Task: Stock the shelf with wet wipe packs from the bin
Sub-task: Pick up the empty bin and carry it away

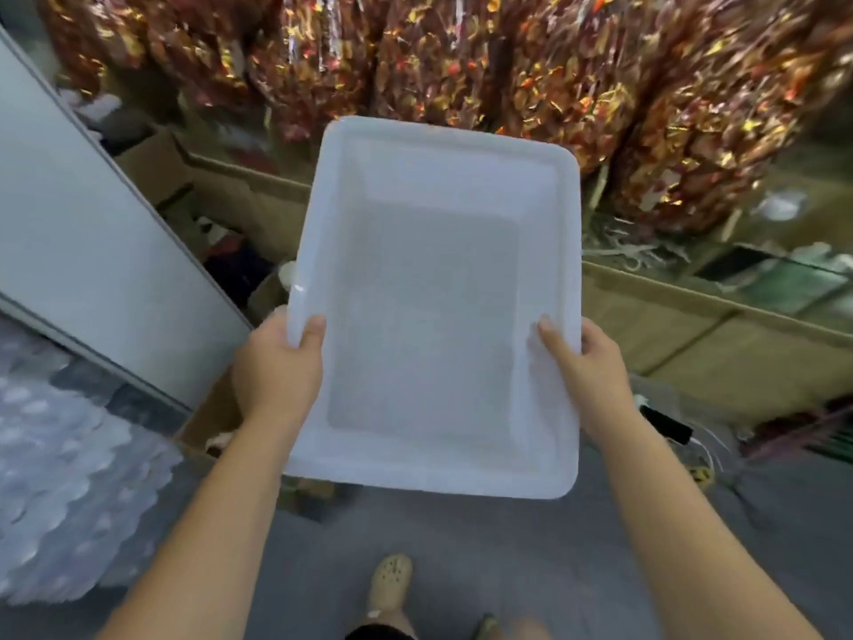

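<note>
I hold a white translucent plastic bin (pixel 434 145) in front of me at about waist height, its open top facing me. Nothing lies inside it; no wet wipe packs show anywhere. My left hand (pixel 277 371) grips the bin's left rim near the close corner, thumb over the edge. My right hand (pixel 586 367) grips the right rim the same way, thumb inside the wall. The bin is tilted slightly, with its far end higher.
Bundles of red and gold foil decorations (pixel 507 62) fill the back. Cardboard boxes (pixel 715 334) run along the right and middle. A grey panel (pixel 78 251) leans at left, bubble wrap (pixel 60 478) below it. My foot in a beige clog (pixel 390 582) stands on the grey floor.
</note>
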`<state>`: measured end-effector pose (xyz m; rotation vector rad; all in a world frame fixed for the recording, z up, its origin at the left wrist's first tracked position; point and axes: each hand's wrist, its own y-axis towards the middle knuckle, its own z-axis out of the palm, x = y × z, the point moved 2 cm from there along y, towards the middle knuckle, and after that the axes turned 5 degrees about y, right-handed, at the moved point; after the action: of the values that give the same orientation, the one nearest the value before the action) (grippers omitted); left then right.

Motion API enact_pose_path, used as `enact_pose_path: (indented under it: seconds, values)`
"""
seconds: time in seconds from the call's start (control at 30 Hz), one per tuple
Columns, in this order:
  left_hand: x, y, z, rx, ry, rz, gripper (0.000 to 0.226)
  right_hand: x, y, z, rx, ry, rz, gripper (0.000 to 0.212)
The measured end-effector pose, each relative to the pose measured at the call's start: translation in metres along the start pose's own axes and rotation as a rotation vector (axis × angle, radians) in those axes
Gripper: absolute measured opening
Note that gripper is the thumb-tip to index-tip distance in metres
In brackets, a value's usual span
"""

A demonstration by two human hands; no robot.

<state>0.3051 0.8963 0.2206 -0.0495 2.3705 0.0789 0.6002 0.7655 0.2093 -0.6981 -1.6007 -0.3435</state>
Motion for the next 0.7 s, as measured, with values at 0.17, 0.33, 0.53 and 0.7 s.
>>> enact_pose_path:
  seconds: [0.17, 0.33, 0.53, 0.7]
  values:
    - [-0.096, 0.009, 0.075, 0.182, -0.022, 0.243, 0.03, -0.012, -0.011, -0.089, -0.329, 0.053, 0.06, 0.018]
    - [-0.194, -0.038, 0.158, 0.351, -0.024, 0.413, 0.034, -0.023, -0.038, -0.203, -0.588, 0.042, 0.077, 0.02]
    - [-0.311, -0.144, 0.269, 0.526, -0.021, 0.598, 0.042, -0.042, -0.088, -0.364, -0.829, 0.029, 0.123, 0.009]
    - [-0.399, -0.263, 0.341, 0.662, -0.043, 0.68, 0.038, -0.063, -0.139, -0.493, -1.005, 0.039, 0.183, 0.012]
